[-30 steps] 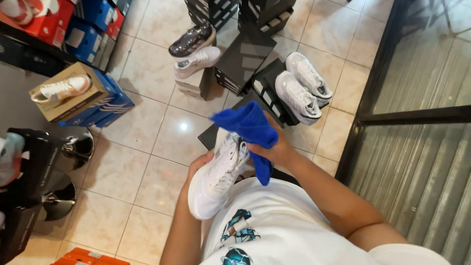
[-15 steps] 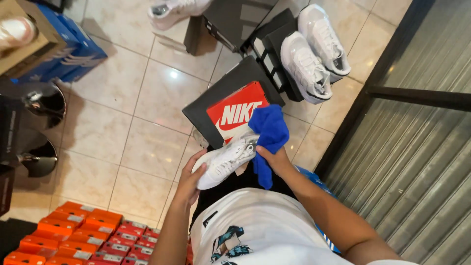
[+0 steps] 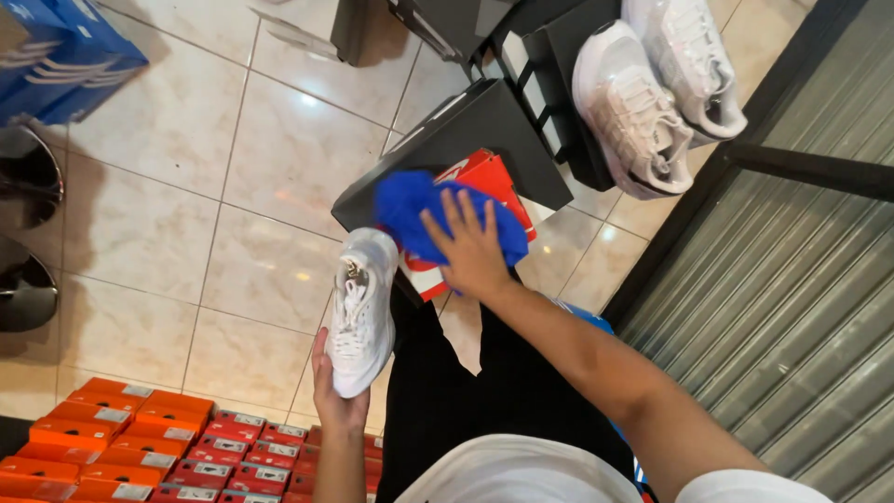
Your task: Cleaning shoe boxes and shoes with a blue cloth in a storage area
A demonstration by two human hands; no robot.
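My left hand [image 3: 333, 399] grips the heel of a white sneaker [image 3: 359, 309], holding it toe-away above the tiled floor. My right hand [image 3: 468, 244] lies flat with fingers spread on a blue cloth [image 3: 412, 209], pressing it against the toe end of the sneaker. Under the cloth sits a red and white shoebox [image 3: 475, 191] inside a black lid [image 3: 447, 144]. My black trousers and white shirt fill the bottom of the view.
A pair of white sneakers [image 3: 652, 88] rests on black boxes [image 3: 549, 65] at the upper right. Blue shoeboxes [image 3: 56, 56] stand upper left, orange and red boxes [image 3: 140, 456] lower left. A dark metal shutter [image 3: 792, 307] runs along the right. Round stool bases [image 3: 23, 233] sit at the left.
The view has tilted down and closer. The sneaker has turned from lying sideways across my lap to pointing away, and my right hand with the cloth now lies flat over its toe.
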